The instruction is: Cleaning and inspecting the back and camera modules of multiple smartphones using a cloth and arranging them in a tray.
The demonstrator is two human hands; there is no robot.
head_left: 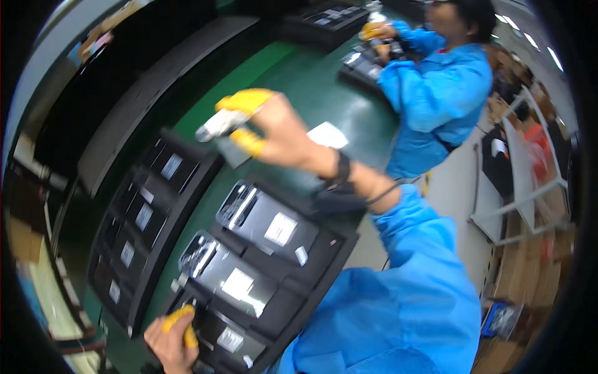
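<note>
My right hand (280, 134), with yellow finger cots, is raised over the green table (299, 81). It pinches a small white object (215, 126), and a thin greyish film (232, 151) hangs beneath the fingers. A black band sits on that wrist and the sleeve is blue. My left hand (171, 340), also with yellow fingertips, is at the bottom edge and grips the corner of the nearest dark phone (221, 336). That phone lies in a black tray (324, 258) with two more phones (265, 221), each bearing a white label.
A second black tray (109, 280) of labelled phones lies to the left. A white slip (328, 134) rests on the table. A co-worker in a blue coat (439, 87) handles phones in trays at the far end. Racks and boxes stand on the right.
</note>
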